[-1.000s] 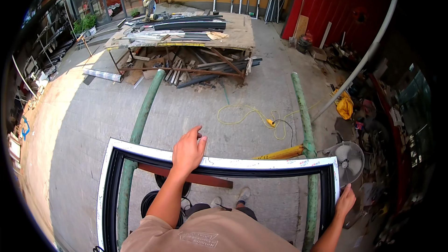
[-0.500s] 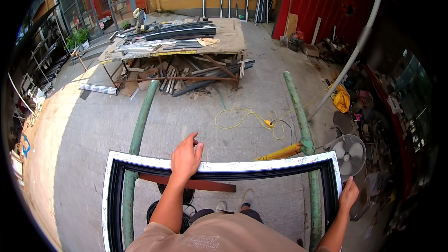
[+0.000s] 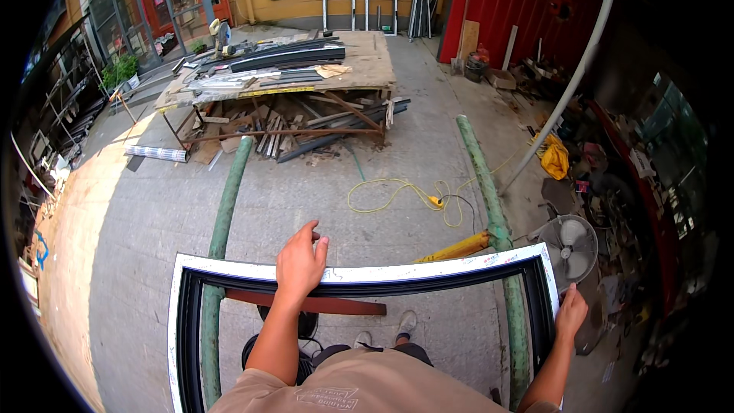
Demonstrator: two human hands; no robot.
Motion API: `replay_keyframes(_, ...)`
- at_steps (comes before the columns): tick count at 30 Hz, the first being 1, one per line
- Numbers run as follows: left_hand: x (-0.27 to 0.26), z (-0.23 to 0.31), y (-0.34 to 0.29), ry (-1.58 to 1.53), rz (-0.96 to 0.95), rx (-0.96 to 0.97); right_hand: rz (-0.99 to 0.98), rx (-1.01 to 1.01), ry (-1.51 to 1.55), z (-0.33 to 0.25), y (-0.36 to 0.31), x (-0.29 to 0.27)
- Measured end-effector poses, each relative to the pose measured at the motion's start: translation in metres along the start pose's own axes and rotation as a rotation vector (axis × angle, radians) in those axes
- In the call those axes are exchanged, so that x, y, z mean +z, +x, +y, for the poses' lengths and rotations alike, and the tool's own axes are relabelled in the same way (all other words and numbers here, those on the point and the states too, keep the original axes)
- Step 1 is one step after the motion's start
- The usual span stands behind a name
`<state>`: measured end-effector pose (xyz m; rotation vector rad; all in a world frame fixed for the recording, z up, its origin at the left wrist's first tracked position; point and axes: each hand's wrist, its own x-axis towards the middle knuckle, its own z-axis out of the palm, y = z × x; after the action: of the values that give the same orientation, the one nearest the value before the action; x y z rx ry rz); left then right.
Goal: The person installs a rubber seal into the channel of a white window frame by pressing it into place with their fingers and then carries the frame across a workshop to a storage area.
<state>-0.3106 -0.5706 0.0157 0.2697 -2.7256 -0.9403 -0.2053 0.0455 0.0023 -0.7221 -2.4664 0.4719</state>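
Note:
A window frame (image 3: pixel 428 269) with white outer faces and black inner edges lies before me across two green pipes, a left one (image 3: pixel 229 200) and a right one (image 3: pixel 478 160). Over its far rail, left of the middle, is my left hand (image 3: pixel 300 261). Thumb and fingers point away from me, a little apart and loosely bent, with nothing seen between them. My right hand (image 3: pixel 570 313) is at the outer edge of the right rail, its fingers bent around that edge; their tips are partly hidden. The frame's near side is out of view.
Ahead stands a workbench (image 3: pixel 367 69) loaded with dark profiles, scraps heaped beneath. A yellow cord (image 3: pixel 375 182) loops over the floor. Near the right rail is a round fan (image 3: pixel 567 248). A yellow beam (image 3: pixel 455 248) and a reddish bar (image 3: pixel 329 305) cross between the pipes.
My view has shifted slightly, so the background sits a little further left. Both hands keep nearly the same places on the window frame.

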Motion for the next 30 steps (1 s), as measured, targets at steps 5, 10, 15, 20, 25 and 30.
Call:
replay_keyframes(5,0.0,0.0,0.0,0.009,-0.006,0.004,-0.007,0.021,-0.023,0.0,0.0,0.0)
replay_keyframes(10,0.0,-0.002,-0.001,0.038,0.008,0.015,0.033,0.001,-0.034,-0.009,-0.001,0.001)
replay_keyframes(15,0.002,0.001,0.002,0.045,-0.005,0.028,0.03,0.033,0.025,-0.006,-0.001,-0.004)
replay_keyframes(20,0.006,-0.005,0.002,0.067,-0.021,0.037,0.008,0.051,-0.005,-0.006,0.0,-0.001)
replay_keyframes(25,0.006,0.002,0.003,0.109,-0.065,-0.005,0.006,0.113,0.009,0.0,0.0,0.001)
replay_keyframes(30,0.011,-0.005,0.006,0.115,-0.056,0.035,0.001,0.163,-0.066,-0.004,0.002,-0.003)
